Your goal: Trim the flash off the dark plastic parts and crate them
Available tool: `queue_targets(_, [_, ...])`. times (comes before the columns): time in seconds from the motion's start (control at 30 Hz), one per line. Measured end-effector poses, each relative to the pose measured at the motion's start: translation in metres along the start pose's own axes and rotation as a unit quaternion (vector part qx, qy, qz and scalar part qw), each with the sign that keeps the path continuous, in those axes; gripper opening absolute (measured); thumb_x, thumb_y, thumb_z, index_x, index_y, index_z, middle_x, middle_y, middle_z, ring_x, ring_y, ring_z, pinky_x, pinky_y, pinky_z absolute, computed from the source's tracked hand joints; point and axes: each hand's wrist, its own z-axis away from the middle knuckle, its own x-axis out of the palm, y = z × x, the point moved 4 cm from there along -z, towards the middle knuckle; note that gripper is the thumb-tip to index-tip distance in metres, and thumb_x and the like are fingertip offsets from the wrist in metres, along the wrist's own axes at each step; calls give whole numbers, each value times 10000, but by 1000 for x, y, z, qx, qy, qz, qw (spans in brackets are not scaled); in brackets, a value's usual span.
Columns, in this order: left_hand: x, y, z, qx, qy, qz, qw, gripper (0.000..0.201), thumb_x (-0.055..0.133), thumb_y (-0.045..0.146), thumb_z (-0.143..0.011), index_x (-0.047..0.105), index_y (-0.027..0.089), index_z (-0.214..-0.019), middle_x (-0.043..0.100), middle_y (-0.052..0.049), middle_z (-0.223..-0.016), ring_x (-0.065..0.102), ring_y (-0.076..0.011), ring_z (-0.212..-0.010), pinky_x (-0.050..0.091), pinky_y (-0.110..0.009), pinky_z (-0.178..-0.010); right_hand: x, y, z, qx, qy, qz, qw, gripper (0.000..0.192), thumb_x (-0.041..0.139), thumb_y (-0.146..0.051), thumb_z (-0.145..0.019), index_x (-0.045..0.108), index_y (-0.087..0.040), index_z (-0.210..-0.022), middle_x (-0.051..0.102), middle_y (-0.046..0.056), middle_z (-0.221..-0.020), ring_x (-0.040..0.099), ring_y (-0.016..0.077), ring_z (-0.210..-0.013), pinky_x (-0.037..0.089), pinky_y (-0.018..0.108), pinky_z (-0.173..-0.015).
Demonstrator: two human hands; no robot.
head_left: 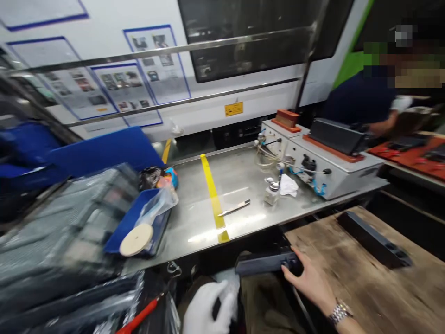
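My right hand (311, 280), bare and with a metal watch at the wrist, grips one end of a long dark plastic part (260, 264). Its thumb and fingers close around that end, over the front of my lap. By the part's other end is my left hand (210, 306) in a white glove, its fingers curled. Something pale and translucent shows at those fingertips, too blurred to name. A similar dark plastic part (373, 239) lies on the wooden board (327, 241) to my right.
A metal bench (194, 199) ahead carries a knife-like tool (234, 208), a glass jar (271, 194), a white cloth (288, 185) and a grey machine box (333, 174). Left are a blue tray (121, 232), plastic-wrapped stacks (69, 222) and a red handle (139, 317). A co-worker (361, 99) sits right.
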Motion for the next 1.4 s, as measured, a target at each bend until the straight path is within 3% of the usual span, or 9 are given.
queue_targets(0.1, [36,0,2,143,-24,-125,981,550,844,278,-646,760,200,-1184,763,-139,-1178,727,-372,-1078,618,-476,-929,20,-80,9,-202,-43,-41,977,610,735,-520,-886,595,-180,-1372,657,134,-1337,640,287,-1213,533,515,-1041])
queue_targets(0.23, [38,-22,-2,-188,-164,-152,956,288,662,191,-765,753,149,-1035,784,-163,-976,748,-400,-915,587,-525,-811,28,-147,2,-365,-102,-66,923,626,690,-625,-891,620,-209,-1353,725,95,-1201,705,234,-1062,598,426,-918])
queue_targets(0.33, [3,-20,1,-363,-171,81,912,345,660,285,-795,697,142,-1107,774,-149,-1095,717,-353,-1073,538,-458,-943,23,-158,-55,-360,-114,-45,925,377,615,-527,-1004,685,-210,-1195,737,67,-1109,713,190,-953,603,388,-858])
queue_targets(0.47, [-38,-14,1,-403,-63,305,861,486,689,310,-767,671,112,-1210,735,-129,-1258,683,-295,-1184,516,-374,-1029,25,-159,-159,-291,-103,16,951,204,629,-365,-1015,688,-180,-951,712,50,-1019,680,188,-943,565,405,-896])
queue_targets(0.77, [-66,-2,-4,-412,19,329,850,379,759,276,-725,757,142,-1080,787,-67,-1123,711,-295,-1109,535,-367,-978,32,-173,-217,-258,-190,47,946,54,710,-218,-672,691,-221,-621,685,83,-688,581,204,-598,450,366,-648])
queue_targets(0.93, [-66,-5,-5,-418,61,390,818,360,798,217,-707,759,116,-1051,797,-70,-1036,732,-247,-977,552,-321,-873,23,-159,-207,-179,-177,-32,967,160,626,-371,-580,528,-323,-463,594,114,-515,558,257,-477,418,408,-529])
queue_targets(1.03, [-54,-14,-3,-487,145,567,648,124,705,188,-872,747,71,-888,761,-56,-752,698,-147,-659,534,-243,-672,24,-139,-178,-152,-177,-127,964,270,613,-594,-638,582,-328,-669,662,103,-600,576,239,-463,461,396,-491])
queue_targets(1.13, [-39,-18,-3,-541,182,671,474,491,478,394,-1058,715,107,-737,690,-45,-604,651,-140,-522,550,-261,-636,33,-123,-131,-141,-214,-211,943,564,602,-809,-639,666,-300,-872,704,95,-658,613,246,-470,510,372,-429])
queue_targets(1.4, [-37,-17,1,-480,303,688,453,216,662,295,-982,778,117,-944,798,-25,-861,750,-122,-801,560,-198,-928,7,-165,-36,-261,-91,-307,911,563,666,-743,-798,765,-261,-1072,744,87,-892,742,287,-789,656,332,-634])
